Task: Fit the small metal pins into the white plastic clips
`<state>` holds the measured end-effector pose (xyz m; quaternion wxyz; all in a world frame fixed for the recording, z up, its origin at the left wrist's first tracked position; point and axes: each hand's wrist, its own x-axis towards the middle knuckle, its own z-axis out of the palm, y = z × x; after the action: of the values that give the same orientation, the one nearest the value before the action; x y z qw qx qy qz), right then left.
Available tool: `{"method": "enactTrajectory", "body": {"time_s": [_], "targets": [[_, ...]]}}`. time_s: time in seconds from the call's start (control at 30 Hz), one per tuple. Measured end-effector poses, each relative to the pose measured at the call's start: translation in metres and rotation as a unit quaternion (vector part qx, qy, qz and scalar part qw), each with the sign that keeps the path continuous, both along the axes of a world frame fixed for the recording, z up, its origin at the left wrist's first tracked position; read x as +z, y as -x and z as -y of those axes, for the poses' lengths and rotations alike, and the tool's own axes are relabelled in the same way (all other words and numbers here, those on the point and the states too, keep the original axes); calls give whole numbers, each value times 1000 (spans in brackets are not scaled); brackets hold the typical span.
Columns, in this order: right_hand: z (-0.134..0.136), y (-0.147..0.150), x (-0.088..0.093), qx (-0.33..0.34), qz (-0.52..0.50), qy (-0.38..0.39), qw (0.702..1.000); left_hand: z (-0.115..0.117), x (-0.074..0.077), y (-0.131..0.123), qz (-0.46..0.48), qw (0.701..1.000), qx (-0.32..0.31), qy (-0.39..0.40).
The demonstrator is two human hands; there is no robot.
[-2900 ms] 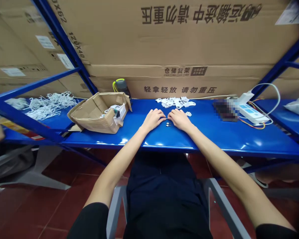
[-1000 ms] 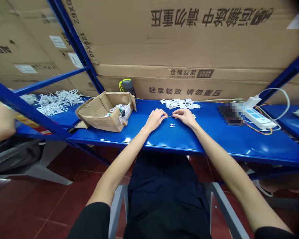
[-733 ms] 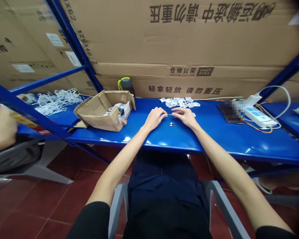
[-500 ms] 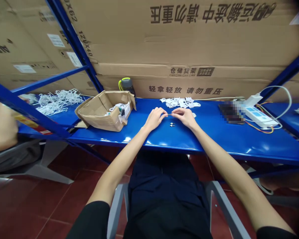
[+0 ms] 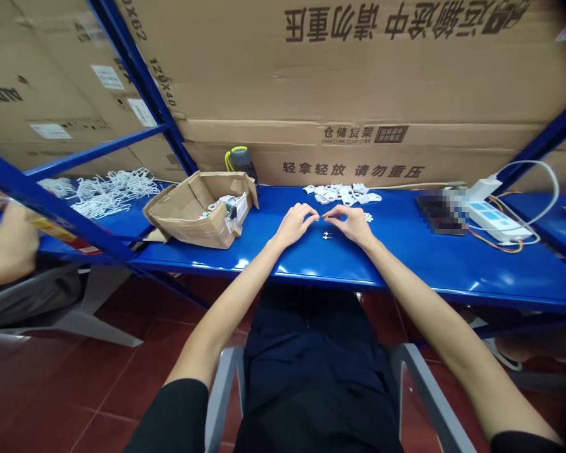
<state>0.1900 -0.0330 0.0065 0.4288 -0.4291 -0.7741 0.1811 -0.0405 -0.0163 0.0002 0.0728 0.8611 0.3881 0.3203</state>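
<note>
My left hand (image 5: 296,224) is closed in a pinch above the blue tabletop (image 5: 405,264). Opposite it, my right hand (image 5: 350,223) pinches too, and the fingertips of both almost meet. A thin, small piece shows between them, too tiny to name. Just below lie two small white pieces with dark pins (image 5: 327,236), side by side. Several small white round pieces (image 5: 368,218) sit partly hidden behind my right hand. Farther back is a pile of flat white plastic parts (image 5: 342,194).
A cardboard box (image 5: 202,211) with assorted parts stands left, a dark bottle (image 5: 243,162) behind it. Right are a blurred-out dark object (image 5: 441,212) and a white power strip (image 5: 495,221) with cables. Beyond the blue post, another person's hand (image 5: 9,242) is near white wire-like pieces (image 5: 116,192).
My hands stay nearly in place, with the fingertips slightly shifted around the small piece. The view has moved a little. At the left, the other person's arm has shifted slightly.
</note>
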Motion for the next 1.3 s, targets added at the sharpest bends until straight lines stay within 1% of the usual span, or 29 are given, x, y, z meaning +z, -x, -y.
{"method": "enactTrajectory", "body": {"time_s": [0.2,0.5,0.63,0.7,0.83,1.07,1.2,1.3], "targets": [[-2,-1,-2,7,3,-11,1000,1,2,0,2,1000,11,23],[0,3,-2,43,43,-11,998,1,0,0,0,1000,-20,24],[0,2,-1,35,11,-16,999,1,1,0,20,1000,-6,7],[1,1,1,20,-5,-15,1000,1,2,0,26,1000,9,-4],[3,1,4,-3,8,-5,1000,2,4,0,7,1000,20,-11],[2,1,-2,15,21,-11,1000,3,3,1,-1,1000,3,-23],[-4,-3,-6,28,29,-38,998,3,3,1,-4,1000,3,-28],[-9,-9,-7,32,54,-51,997,5,4,0,-24,999,7,-22]]}}
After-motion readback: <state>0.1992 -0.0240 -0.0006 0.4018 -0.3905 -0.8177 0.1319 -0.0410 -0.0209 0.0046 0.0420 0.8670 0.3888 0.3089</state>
